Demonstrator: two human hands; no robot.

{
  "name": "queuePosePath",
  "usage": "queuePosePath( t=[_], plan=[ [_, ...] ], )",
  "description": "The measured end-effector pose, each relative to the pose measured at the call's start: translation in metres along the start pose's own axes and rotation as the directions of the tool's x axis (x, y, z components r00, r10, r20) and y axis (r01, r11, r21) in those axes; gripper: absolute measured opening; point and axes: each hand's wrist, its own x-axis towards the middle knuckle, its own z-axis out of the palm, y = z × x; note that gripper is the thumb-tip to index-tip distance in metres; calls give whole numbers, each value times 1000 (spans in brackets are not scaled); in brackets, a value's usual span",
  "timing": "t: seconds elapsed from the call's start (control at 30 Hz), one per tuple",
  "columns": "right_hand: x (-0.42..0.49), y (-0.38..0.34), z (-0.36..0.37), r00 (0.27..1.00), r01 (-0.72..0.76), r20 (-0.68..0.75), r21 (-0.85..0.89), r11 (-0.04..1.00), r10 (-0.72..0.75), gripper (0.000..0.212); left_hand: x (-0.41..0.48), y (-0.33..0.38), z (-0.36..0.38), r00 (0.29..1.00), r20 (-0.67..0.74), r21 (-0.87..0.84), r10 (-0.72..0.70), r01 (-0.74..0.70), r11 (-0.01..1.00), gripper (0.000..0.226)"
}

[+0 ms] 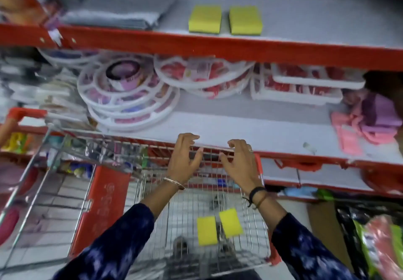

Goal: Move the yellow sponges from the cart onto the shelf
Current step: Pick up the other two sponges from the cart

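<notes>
Two yellow sponges lie side by side on the upper shelf (305, 24), the left one (205, 19) and the right one (245, 20), each with a dark underside. Two more yellow sponges rest on the wire floor of the cart (170, 218): one (207, 230) nearer me and one (230, 222) just right of it. My left hand (184, 159) and my right hand (239, 164) hover over the cart's far rim, fingers spread and curled, both holding nothing. They are well above the cart sponges and below the shelf sponges.
The shelves have red front edges. Round white plastic trays (128, 92) and flat white packs (305, 85) fill the middle shelf, with pink and purple items (370, 122) at its right. Grey folded cloths (113, 15) sit on the upper shelf's left. Packaged goods (379, 247) lie at lower right.
</notes>
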Motion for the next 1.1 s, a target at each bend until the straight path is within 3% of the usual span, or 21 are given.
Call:
queuePosePath(
  t=[0.17, 0.27, 0.37, 0.47, 0.6, 0.7, 0.77, 0.9, 1.1],
  plan=[
    [-34, 54, 63, 962, -143, 214, -129, 981, 168, 43, -68, -50, 41, 932, 270, 52, -241, 236, 970, 50],
    [-51, 85, 101, 894, -211, 350, -225, 951, 281, 57, -105, -75, 68, 820, 404, 93, -405, 403, 910, 47],
    [-67, 111, 130, 799, -256, 452, -342, 904, 397, 65, -140, -96, 99, 697, 503, 187, -511, 490, 851, 64],
    [-78, 131, 154, 709, -290, 503, -433, 854, 495, 73, -165, -112, 126, 560, 557, 344, -613, 516, 784, 62],
    [-85, 151, 177, 653, -295, 511, -508, 809, 559, 85, -185, -123, 157, 458, 510, 513, -728, 518, 685, 75],
    [-86, 164, 193, 646, -257, 511, -553, 793, 566, 88, -193, -128, 178, 427, 449, 594, -785, 514, 619, 80],
    [-88, 169, 201, 647, -239, 504, -578, 780, 572, 87, -198, -132, 191, 436, 416, 586, -798, 542, 602, 84],
    [-90, 175, 210, 675, -224, 476, -595, 772, 563, 83, -199, -134, 207, 389, 367, 568, -845, 626, 534, 87],
    [-76, 176, 204, 661, -350, 472, -493, 797, 583, 80, -187, -132, 202, 398, 372, 533, -839, 648, 544, 85]
  ],
)
